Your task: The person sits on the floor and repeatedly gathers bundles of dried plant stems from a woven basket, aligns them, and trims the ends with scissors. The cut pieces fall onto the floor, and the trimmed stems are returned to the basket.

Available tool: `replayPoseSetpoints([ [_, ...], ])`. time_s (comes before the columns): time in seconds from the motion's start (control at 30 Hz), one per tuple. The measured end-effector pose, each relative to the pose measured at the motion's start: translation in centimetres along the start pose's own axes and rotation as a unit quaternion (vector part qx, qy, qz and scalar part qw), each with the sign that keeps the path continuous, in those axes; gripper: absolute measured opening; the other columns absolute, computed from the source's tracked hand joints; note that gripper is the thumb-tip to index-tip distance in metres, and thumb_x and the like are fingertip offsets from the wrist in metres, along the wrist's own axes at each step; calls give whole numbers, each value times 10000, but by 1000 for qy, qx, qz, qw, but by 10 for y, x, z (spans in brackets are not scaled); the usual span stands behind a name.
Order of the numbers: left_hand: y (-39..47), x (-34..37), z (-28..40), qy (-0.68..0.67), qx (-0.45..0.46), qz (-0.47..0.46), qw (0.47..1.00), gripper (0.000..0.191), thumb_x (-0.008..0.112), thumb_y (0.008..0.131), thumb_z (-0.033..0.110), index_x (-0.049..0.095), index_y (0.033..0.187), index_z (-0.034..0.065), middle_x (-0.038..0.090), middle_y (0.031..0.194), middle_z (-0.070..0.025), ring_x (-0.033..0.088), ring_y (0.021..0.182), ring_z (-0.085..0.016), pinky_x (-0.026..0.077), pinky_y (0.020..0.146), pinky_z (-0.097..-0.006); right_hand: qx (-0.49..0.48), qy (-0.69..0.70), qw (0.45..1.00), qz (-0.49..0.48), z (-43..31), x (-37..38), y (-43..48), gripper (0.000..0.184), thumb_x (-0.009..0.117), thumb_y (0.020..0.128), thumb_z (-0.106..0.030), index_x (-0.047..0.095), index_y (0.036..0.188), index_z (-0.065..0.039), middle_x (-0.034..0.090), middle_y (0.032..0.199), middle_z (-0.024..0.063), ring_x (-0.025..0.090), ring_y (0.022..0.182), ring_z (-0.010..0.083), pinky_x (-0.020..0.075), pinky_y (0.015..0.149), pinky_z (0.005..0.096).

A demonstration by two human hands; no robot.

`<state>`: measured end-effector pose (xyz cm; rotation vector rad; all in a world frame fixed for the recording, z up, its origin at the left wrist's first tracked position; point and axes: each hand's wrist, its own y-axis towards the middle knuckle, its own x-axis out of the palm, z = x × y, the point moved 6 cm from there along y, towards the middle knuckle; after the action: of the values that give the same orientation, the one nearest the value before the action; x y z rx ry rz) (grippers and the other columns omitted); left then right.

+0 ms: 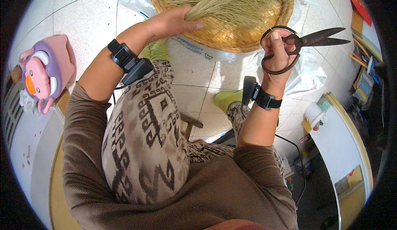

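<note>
A bundle of thin, dry yellow-green plant strands (218, 5) fans out across a round woven bamboo basket (214, 32) at the top of the view. My left hand (169, 22) grips the gathered near end of this bundle, its thumb lying over the basket. At the basket's right, my right hand (279, 48) holds black iron scissors (322, 39) by their large loop handles. The blades point right, away from the strands, and are slightly parted. A thin strand seems to be near my right thumb tip, too fine to be sure.
Clear plastic sheeting (305, 74) lies beneath and beside the basket on the tiled floor (192, 90). A pink and purple animal-shaped stool or box (46, 70) stands at left. A white-topped table (338, 143) bearing a white container (314, 113) is at right. A black cable (301, 164) hangs near my right arm.
</note>
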<state>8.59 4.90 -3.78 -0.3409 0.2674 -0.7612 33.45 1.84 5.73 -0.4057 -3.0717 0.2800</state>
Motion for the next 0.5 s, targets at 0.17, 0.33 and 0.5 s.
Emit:
replayPoseSetpoints([
  [0.17, -8, 1, -1, -197, -146, -41, 969, 412, 534, 967, 423, 555, 1198, 82, 489, 791, 36, 373, 590, -57, 310, 501, -210, 16, -13, 1000, 21, 12, -5, 1, 141, 647, 877, -121, 571, 910, -7, 560, 676, 37, 510, 565, 116, 383, 509, 245],
  [0.33, -9, 2, -2, -280, -160, -42, 946, 440, 476, 966, 515, 555, 1092, 102, 423, 722, 56, 351, 568, -44, 273, 473, -198, 31, 12, 999, 28, 19, -10, 4, 135, 648, 877, -112, 569, 912, -9, 557, 687, 41, 513, 568, 122, 389, 511, 243],
  [0.5, -7, 3, -5, -222, -125, -35, 966, 388, 470, 974, 491, 536, 967, 109, 404, 711, 59, 341, 563, -45, 274, 474, -200, 40, 51, 997, 40, 19, -7, 6, 187, 644, 902, -166, 574, 949, 1, 605, 771, 72, 540, 637, 128, 393, 516, 237],
])
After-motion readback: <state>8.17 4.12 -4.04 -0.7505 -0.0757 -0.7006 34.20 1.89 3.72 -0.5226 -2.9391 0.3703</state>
